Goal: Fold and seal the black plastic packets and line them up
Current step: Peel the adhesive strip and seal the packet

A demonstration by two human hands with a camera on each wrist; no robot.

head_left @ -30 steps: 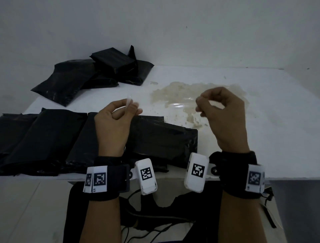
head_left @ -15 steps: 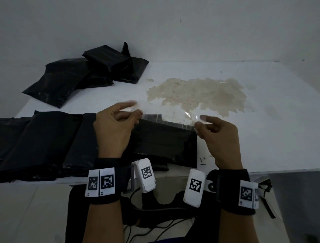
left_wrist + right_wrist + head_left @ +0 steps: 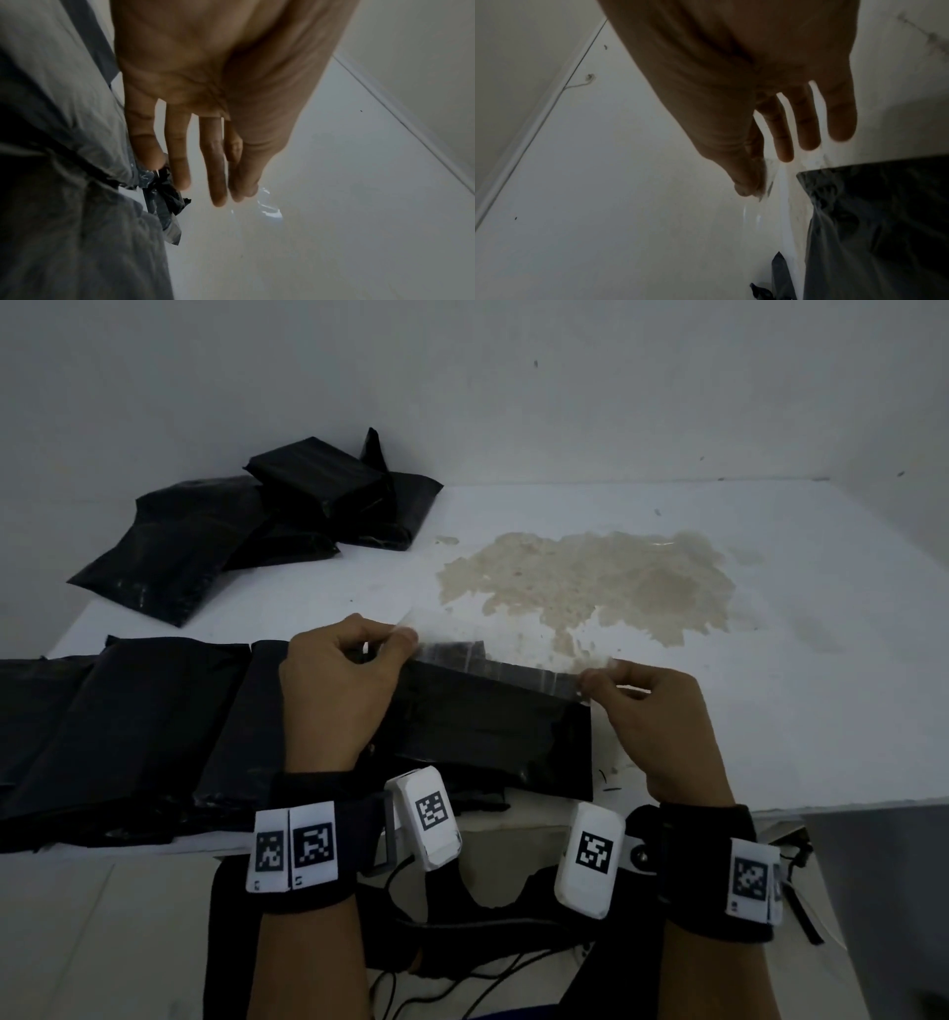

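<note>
A strip of clear tape (image 3: 493, 660) is stretched between my two hands just over the far edge of a folded black packet (image 3: 488, 737) near the table's front edge. My left hand (image 3: 395, 642) pinches the tape's left end between thumb and forefinger. My right hand (image 3: 598, 680) pinches the right end; in the right wrist view the tape (image 3: 765, 194) hangs from the thumb tip beside the packet (image 3: 885, 223). A row of black packets (image 3: 118, 721) lies to the left of this one, touching side by side.
A loose pile of black packets (image 3: 257, 531) sits at the table's far left. A brownish stain (image 3: 590, 582) covers the white table (image 3: 796, 685) beyond my hands. Cables and a dark bag hang below the front edge.
Both hands have come down and apart from mid-air, drawing the tape out flat and lowering it onto the far edge of the front packet.
</note>
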